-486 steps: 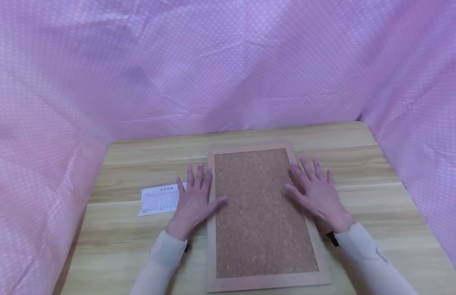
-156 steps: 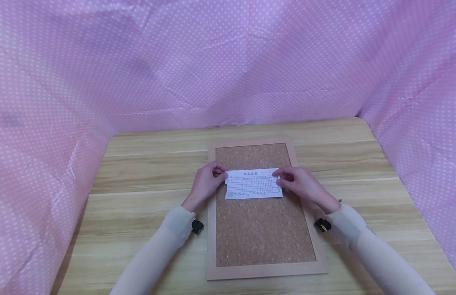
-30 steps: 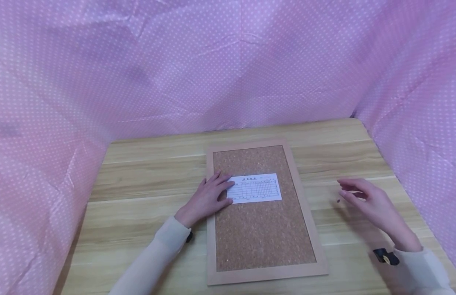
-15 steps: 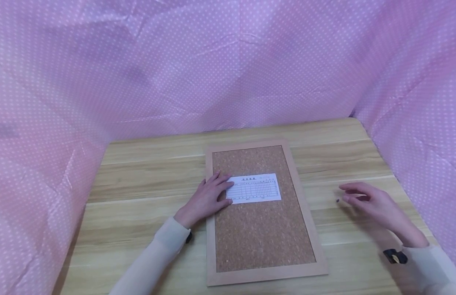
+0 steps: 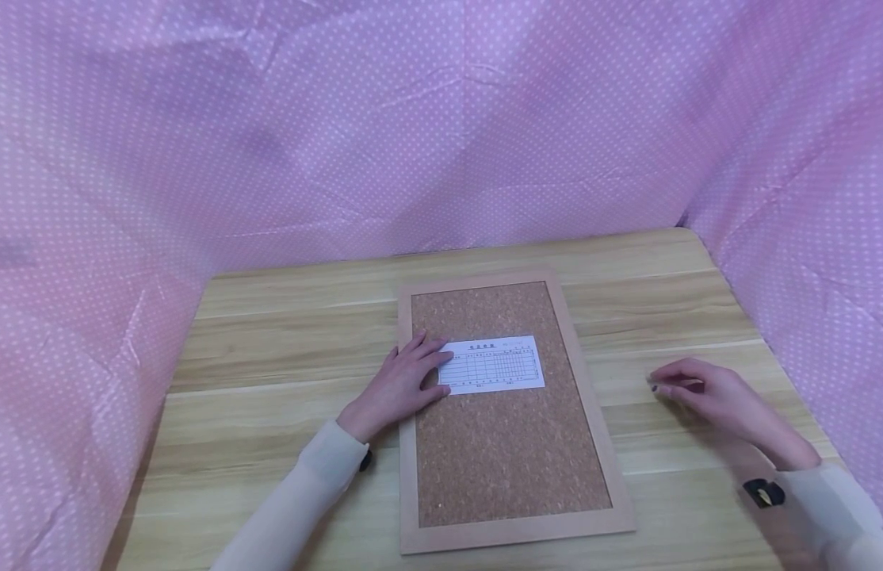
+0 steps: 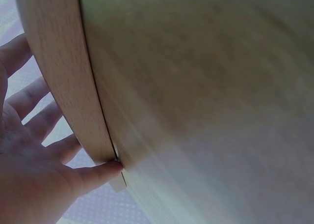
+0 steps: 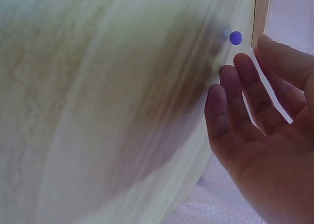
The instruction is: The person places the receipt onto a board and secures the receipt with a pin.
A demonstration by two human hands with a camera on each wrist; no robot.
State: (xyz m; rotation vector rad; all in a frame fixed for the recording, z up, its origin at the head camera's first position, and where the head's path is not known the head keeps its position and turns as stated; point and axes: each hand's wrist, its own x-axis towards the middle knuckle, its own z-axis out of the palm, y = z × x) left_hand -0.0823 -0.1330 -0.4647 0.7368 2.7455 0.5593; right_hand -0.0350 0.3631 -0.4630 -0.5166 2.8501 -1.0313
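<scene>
A paper receipt slip (image 5: 491,365) with a printed grid lies across the upper half of a wood-framed cork board (image 5: 513,452). My left hand (image 5: 399,387) rests on the slip's left end with spread fingers, its wrist over the board's left frame. In the left wrist view, the fingers (image 6: 43,120) show at the frame's edge. To the right of the board, a small purple push pin (image 5: 654,388) lies on the table, its round purple head (image 7: 236,38) plain in the right wrist view. My right hand (image 5: 727,408) is right at it, thumb and fingers loosely bent and apart from the pin.
The board lies on a light wood-grain table (image 5: 284,333). A pink dotted cloth (image 5: 441,135) hangs behind the table and along both sides. Dark wrist cameras (image 5: 764,493) sit under the sleeve cuffs.
Over the last second my right hand has come down to the pin; the left hand has stayed put. Much earlier, the slip lay on the table left of the board, then both hands held it over the cork.
</scene>
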